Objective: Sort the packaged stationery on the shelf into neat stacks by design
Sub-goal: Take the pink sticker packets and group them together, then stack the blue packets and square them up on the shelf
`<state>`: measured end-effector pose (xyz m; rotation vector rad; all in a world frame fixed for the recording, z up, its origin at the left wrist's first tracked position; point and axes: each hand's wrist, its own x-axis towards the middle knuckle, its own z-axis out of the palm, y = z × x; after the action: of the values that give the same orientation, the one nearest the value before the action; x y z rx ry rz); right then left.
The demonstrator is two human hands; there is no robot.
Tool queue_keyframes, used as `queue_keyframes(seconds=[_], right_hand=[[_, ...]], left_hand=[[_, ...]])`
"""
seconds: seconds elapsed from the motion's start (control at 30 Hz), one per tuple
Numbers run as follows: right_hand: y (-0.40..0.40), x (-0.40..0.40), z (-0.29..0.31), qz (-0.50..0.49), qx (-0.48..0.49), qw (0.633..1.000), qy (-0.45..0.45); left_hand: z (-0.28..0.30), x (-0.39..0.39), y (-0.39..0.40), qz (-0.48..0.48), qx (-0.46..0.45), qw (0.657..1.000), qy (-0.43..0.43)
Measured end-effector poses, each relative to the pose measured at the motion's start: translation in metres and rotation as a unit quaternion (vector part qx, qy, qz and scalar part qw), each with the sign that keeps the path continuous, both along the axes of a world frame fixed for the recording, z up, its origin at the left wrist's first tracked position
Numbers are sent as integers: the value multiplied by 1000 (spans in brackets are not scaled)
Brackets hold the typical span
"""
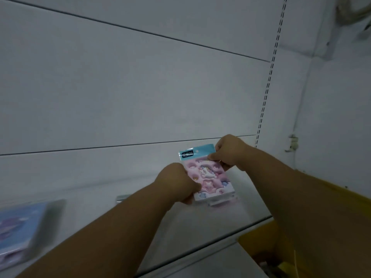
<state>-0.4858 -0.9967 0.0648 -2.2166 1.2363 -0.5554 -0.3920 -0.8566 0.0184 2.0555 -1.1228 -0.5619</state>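
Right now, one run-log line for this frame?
left hand: grips pink pack | right hand: grips its top | blue-purple stack: shelf, left

Two bare forearms in view, no sleeves visible back from either wrist to the frame edge. Left hand [176, 183] and right hand [230, 151] ungloved; no watch or wristband. Possible thin ring on a right finger, too small to confirm.

White shelf [124, 173] with a slotted upright at its right end, blurred blue and purple packet [19, 229] lying flat at far left, clear packaging edge [121, 197] resting near the middle
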Motion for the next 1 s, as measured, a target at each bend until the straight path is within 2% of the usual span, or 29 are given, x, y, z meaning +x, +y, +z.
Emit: queue_keyframes(seconds=[0.13, 0.3, 0.47, 0.6, 0.7, 0.87, 1.0], right_hand=[[-33, 3, -26, 21, -7, 999, 36], [-42, 7, -50, 38, -104, 989, 102], [-25, 13, -43, 69, -190, 977, 72], [19, 29, -15, 156, -251, 955, 17], [65, 49, 0, 211, -289, 934, -17], [161, 94, 10, 281, -332, 900, -37], [236, 131, 8, 309, -330, 890, -57]], left_hand=[[-13, -7, -26, 44, 28, 999, 1], [-14, -12, -32, 93, 36, 993, -59], [-10, -14, -22, 106, 26, 986, -123], [-1, 2, 13, 135, -13, 963, -234], [3, 27, 60, 158, 4, 944, -290], [2, 77, 157, 218, 27, 917, -333], [-3, 119, 231, 259, 34, 905, -335]])
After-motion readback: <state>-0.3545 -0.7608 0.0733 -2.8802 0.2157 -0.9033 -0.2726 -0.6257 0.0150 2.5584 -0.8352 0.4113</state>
